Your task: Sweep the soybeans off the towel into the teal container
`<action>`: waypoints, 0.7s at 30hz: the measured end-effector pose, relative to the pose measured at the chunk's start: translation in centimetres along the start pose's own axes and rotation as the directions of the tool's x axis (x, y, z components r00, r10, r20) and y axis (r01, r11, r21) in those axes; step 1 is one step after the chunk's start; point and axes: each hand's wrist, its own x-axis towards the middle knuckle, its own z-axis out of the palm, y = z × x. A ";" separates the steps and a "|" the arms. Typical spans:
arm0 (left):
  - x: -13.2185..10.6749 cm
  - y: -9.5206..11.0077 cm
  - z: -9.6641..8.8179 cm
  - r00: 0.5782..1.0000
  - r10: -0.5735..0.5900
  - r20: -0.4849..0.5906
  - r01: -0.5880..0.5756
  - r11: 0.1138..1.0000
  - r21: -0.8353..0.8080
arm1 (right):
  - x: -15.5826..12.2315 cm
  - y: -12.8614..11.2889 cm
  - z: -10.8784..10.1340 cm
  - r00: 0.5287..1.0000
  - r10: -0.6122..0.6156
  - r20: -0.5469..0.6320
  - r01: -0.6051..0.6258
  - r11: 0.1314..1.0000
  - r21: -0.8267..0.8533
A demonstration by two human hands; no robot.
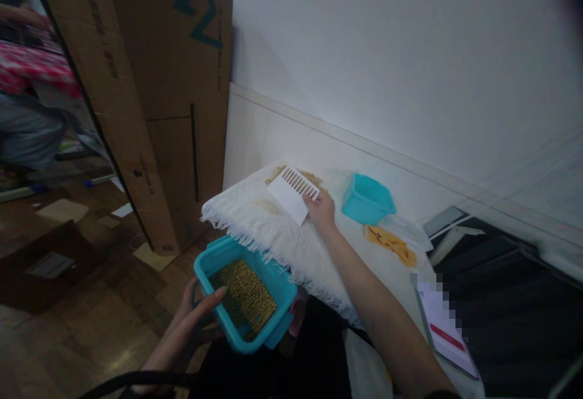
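Observation:
My left hand (pixel 194 311) grips the near left wall of a blue plastic bin (pixel 289 293), thumb over the rim. Inside lie many small yellowish beans (pixel 248 293). The bin is held tilted just below the fringed edge of a white tablecloth (pixel 228 208). Above the cloth, my right hand (pixel 322 209) pinches the edge of a flat white card with a row of slots (pixel 291 195), like a comb. Partly behind the card, a patch of small tan grains (pixel 314 177) lies on the cloth.
A second blue bin (pixel 362 201) stands on the table by the wall, beside an orange cloth (pixel 389 244). A clipboard-like board with paper (pixel 449 332) lies at right. A tall cardboard box (pixel 182 101) stands left; beyond it is another person (pixel 31 83).

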 end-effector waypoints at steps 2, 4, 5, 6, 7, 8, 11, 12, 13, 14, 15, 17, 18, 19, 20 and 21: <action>0.1 0.0 0.0 1.000 -0.001 0.002 0.001 1.000 0.007 | 0.3 0.4 -0.4 0.995 0.078 -0.058 -0.079 0.997 -0.010; 0.1 -0.1 0.1 1.000 0.005 0.003 -0.005 1.000 0.011 | 0.5 0.9 -1.2 0.987 0.125 -0.097 -0.128 0.991 -0.027; 0.0 -0.1 0.2 1.000 0.010 0.003 -0.010 1.000 0.014 | 0.5 1.2 -1.8 0.985 0.135 -0.107 -0.140 0.989 -0.038; 0.0 -0.1 0.2 1.000 0.016 0.003 -0.016 1.000 0.017 | 0.6 1.4 -2.3 0.983 0.144 -0.113 -0.149 0.988 -0.045; 0.0 -0.1 0.2 1.000 0.019 0.003 -0.019 1.000 0.021 | 0.7 1.7 -2.9 0.982 0.151 -0.118 -0.157 0.986 -0.049; -0.1 -0.1 0.3 1.000 0.019 0.003 -0.019 1.000 0.025 | 0.7 2.0 -3.5 0.980 0.157 -0.121 -0.164 0.985 -0.053; -0.2 0.0 0.3 1.000 0.009 -0.001 -0.009 0.999 0.031 | 0.9 2.6 -5.1 0.975 0.176 -0.133 -0.186 0.980 -0.065; -0.2 0.0 0.4 1.000 0.006 -0.002 -0.006 0.999 0.033 | 0.9 2.8 -5.7 0.974 0.181 -0.138 -0.192 0.979 -0.068; -0.2 -0.1 0.4 1.000 0.006 -0.002 -0.005 0.999 0.036 | 0.9 2.9 -6.2 0.972 0.185 -0.143 -0.197 0.978 -0.070; -0.1 -0.1 0.3 1.000 0.007 -0.001 -0.007 0.999 0.038 | 0.9 3.1 -6.7 0.971 0.188 -0.148 -0.201 0.977 -0.072; -0.1 -0.2 0.3 1.000 0.010 0.003 -0.010 0.999 0.039 | 0.9 3.2 -7.1 0.970 0.190 -0.154 -0.203 0.976 -0.074; 0.0 -0.4 0.3 1.000 0.010 0.011 -0.011 0.999 0.031 | 0.9 3.5 -8.1 0.968 0.191 -0.163 -0.205 0.976 -0.079; 0.1 -0.5 0.3 1.000 0.008 0.016 -0.008 1.000 0.023 | 0.9 3.7 -8.5 0.967 0.191 -0.168 -0.206 0.975 -0.081; 0.1 -0.5 0.3 1.000 0.004 0.019 -0.004 1.000 0.014 | 0.9 3.8 -9.0 0.966 0.191 -0.172 -0.207 0.975 -0.084; 0.1 -0.5 0.3 1.000 -0.002 0.022 0.002 1.000 0.007 | 0.9 4.0 -9.4 0.965 0.191 -0.177 -0.209 0.974 -0.087; 0.1 -0.5 0.3 1.000 -0.006 0.021 0.006 1.000 0.005 | 1.0 4.2 -9.8 0.965 0.192 -0.181 -0.211 0.973 -0.091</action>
